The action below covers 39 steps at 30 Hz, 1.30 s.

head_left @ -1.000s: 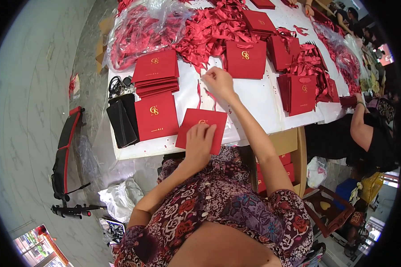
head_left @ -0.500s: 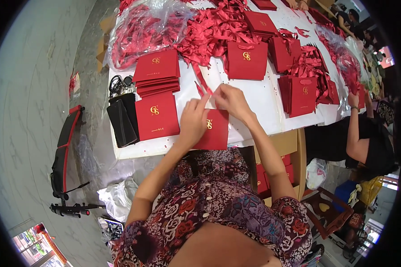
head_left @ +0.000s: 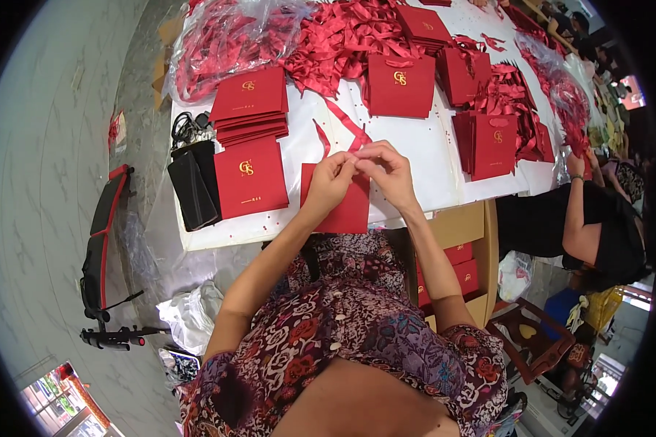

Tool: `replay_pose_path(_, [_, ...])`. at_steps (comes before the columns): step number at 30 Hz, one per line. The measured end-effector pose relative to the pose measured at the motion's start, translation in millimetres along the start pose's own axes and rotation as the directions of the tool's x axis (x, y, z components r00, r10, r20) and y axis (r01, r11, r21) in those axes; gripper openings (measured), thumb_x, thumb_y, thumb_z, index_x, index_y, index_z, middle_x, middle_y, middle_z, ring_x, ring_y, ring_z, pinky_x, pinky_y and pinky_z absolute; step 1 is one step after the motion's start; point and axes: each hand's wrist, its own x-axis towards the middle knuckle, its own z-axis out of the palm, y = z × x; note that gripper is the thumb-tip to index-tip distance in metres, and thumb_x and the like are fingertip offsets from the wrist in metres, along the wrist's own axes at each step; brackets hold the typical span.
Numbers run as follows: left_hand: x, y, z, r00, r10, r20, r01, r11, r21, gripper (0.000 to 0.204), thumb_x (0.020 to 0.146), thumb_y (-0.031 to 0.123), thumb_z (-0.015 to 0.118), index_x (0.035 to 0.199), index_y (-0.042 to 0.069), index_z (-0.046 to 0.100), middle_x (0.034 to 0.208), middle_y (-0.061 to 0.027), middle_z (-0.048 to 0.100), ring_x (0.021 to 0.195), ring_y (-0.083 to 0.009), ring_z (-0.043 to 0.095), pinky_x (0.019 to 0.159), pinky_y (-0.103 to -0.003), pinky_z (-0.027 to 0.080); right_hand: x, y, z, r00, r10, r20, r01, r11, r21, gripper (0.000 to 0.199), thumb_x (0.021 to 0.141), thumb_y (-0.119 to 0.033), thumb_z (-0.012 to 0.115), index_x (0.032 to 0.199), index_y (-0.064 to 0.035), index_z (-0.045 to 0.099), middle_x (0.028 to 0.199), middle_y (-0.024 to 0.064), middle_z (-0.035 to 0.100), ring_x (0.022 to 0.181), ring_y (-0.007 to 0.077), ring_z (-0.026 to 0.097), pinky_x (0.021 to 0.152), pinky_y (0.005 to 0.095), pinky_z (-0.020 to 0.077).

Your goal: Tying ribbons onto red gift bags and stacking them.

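Left hand (head_left: 331,182) and right hand (head_left: 388,176) meet, fingertips pinched closed; what they grip is too small to tell. Below, the red bag (head_left: 350,213) lies at the table's (head_left: 424,162) near edge, a ribbon (head_left: 346,123) just beyond: a light, steady pinch and untwisted ribbon should serve best.

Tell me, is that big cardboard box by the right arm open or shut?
Open: the cardboard box shows red packages inside it.
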Motion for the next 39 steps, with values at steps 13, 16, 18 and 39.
replay_pose_path(13, [-18.0, -7.3, -28.0, 0.928, 0.339, 0.154, -0.267, 0.319, 0.909, 0.047, 0.068, 0.014, 0.082, 0.111, 0.006, 0.063, 0.100, -0.0128, 0.055, 0.094, -0.0313, 0.053, 0.079, -0.041, 0.046, -30.9, -76.0, -63.5, 0.968, -0.230, -0.098, 0.250, 0.899, 0.359, 0.012, 0.100, -0.007, 0.054, 0.098, 0.0021, 0.062, 0.076, 0.0039, 0.057, 0.066, 0.0108, 0.054, 0.066, 0.0272, 0.0487])
replay_pose_path(16, [-17.0, -6.7, -26.5, 0.940, 0.299, 0.166, -0.242, 0.239, 0.941, 0.052, 0.066, 0.017, 0.084, 0.113, 0.007, 0.064, 0.103, -0.0125, 0.055, 0.097, -0.0306, 0.052, 0.080, -0.041, 0.043, -28.2, -77.0, -53.2, 0.982, -0.185, -0.027, 0.187, 0.979, 0.080, 0.013, 0.097, -0.007, 0.058, 0.099, 0.0014, 0.068, 0.076, 0.0026, 0.057, 0.068, 0.0105, 0.055, 0.067, 0.0263, 0.0472])
replay_pose_path(18, [-15.4, -4.6, -25.1, 0.942, 0.290, 0.171, -0.239, 0.221, 0.945, 0.053, 0.065, 0.018, 0.084, 0.113, 0.008, 0.064, 0.104, -0.0123, 0.055, 0.098, -0.0303, 0.050, 0.081, -0.041, 0.041, -22.6, -70.2, -32.6, 1.000, -0.008, -0.019, 0.004, 0.973, -0.231, 0.013, 0.094, -0.006, 0.060, 0.099, -0.0002, 0.071, 0.077, 0.0015, 0.059, 0.071, 0.0098, 0.055, 0.067, 0.0250, 0.0459])
replay_pose_path(39, [-14.1, -11.2, -31.5, 0.977, 0.206, 0.051, -0.117, 0.319, 0.941, 0.045, 0.066, 0.021, 0.085, 0.105, 0.012, 0.063, 0.101, -0.0083, 0.056, 0.099, -0.0287, 0.049, 0.084, -0.041, 0.036, -56.0, -130.2, -70.0, 0.938, -0.326, -0.117, 0.340, 0.800, 0.494, 0.012, 0.089, -0.001, 0.066, 0.096, -0.0033, 0.057, 0.077, 0.0047, 0.056, 0.065, 0.0120, 0.059, 0.051, 0.0250, 0.0467])
